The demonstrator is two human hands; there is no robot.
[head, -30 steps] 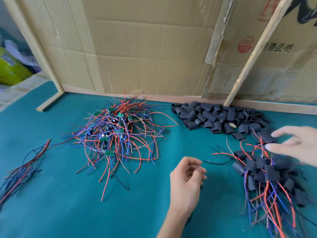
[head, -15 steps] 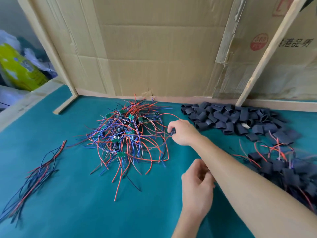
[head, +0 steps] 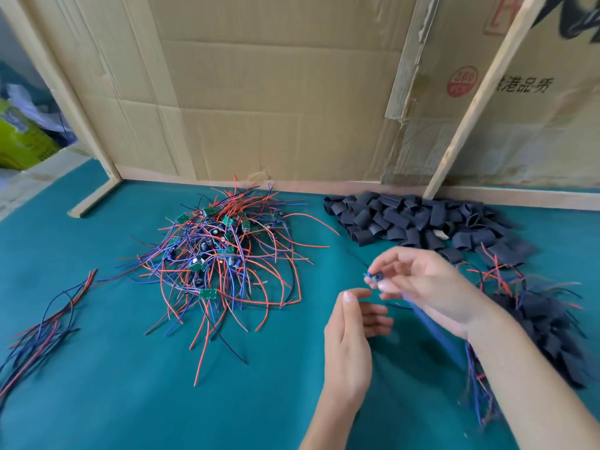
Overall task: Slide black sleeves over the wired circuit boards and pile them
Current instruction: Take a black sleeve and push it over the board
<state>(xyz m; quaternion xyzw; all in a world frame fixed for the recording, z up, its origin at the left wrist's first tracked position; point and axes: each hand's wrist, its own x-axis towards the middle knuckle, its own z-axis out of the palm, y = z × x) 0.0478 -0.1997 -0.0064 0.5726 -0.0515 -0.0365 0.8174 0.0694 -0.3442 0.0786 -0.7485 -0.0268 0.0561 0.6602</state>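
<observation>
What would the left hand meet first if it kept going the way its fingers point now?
Most likely the right hand and the small wired board it pinches: the left hand points up toward them, just short. Depth is unclear; it might pass beneath, toward the black sleeves.

Teal table cover (head: 97,401), cardboard wall (head: 259,92), leaning wooden slat (head: 480,92)

I've got a teal table (head: 97,401) with a tangle of wired boards (head: 220,251), loose black sleeves (head: 415,219), finished sleeved ones (head: 548,323), and spare wires (head: 42,329) far left.
</observation>
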